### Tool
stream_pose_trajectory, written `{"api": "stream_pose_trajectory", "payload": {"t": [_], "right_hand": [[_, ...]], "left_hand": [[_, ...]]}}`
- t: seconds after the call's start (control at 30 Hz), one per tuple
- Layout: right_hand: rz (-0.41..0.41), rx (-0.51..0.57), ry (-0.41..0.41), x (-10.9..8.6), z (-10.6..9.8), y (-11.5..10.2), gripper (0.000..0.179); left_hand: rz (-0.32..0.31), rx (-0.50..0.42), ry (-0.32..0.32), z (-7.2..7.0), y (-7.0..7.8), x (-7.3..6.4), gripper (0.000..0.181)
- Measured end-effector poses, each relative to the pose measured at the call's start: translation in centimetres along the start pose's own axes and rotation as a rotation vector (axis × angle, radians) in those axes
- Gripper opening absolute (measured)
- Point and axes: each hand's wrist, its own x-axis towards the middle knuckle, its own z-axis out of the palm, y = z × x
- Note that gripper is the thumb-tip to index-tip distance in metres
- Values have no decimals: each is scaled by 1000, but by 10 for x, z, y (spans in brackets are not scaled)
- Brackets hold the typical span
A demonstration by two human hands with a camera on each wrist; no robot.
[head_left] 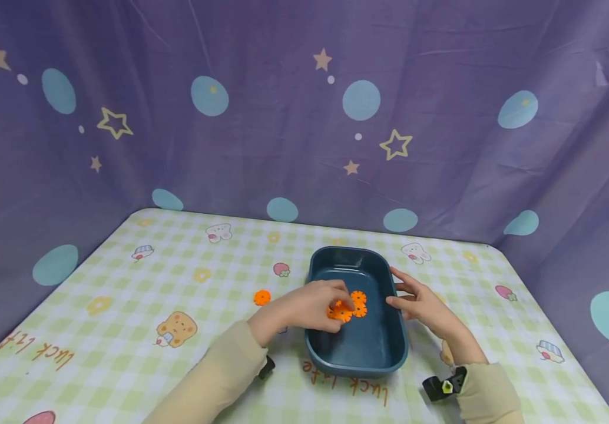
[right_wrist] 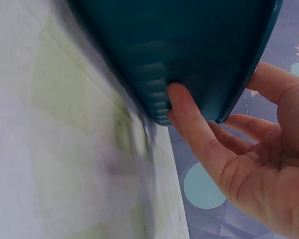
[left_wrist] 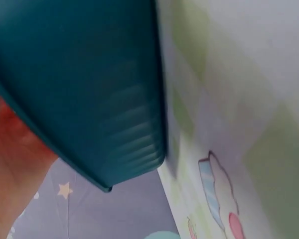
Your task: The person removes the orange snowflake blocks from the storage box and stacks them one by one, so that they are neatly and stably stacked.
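Note:
A dark blue basin (head_left: 381, 347) stands on the table with several orange notched discs (head_left: 358, 297) inside. My left hand (head_left: 315, 303) reaches over the basin's left rim, fingers curled round a cluster of orange discs (head_left: 343, 315). Part of that cluster is hidden by the fingers. On the right side, my right hand (head_left: 423, 303) grips the basin wall, with the thumb at the rim and fingers (right_wrist: 182, 99) against the outer wall. The left wrist view shows mostly the basin's outer side (left_wrist: 89, 89), with the left hand partly behind its rim.
One loose orange disc (head_left: 262, 297) lies on the table left of the basin. A green checked cloth (head_left: 124, 353) with printed pictures covers the table. Purple curtains (head_left: 283, 147) stand behind it and at both sides.

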Motion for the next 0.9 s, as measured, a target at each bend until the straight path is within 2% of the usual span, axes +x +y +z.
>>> {"api": "stream_pose_trajectory", "payload": {"t": [0.33,0.53,0.73,0.9], "right_hand": [[1,8,-1,0,1,2,71],[4,-2,4,0,1,1,71],[9,1,8,0,0,0,71],[7,3,5,0,0,0,71]], "left_hand": [[-23,-44,79,-10,-6,-19,29],[-39,-72,138,-18,-14,-30,32],[-70,-98,184,-21,-23,-39,30],[-89,-61,237,-26,-29,-48,25]]}}
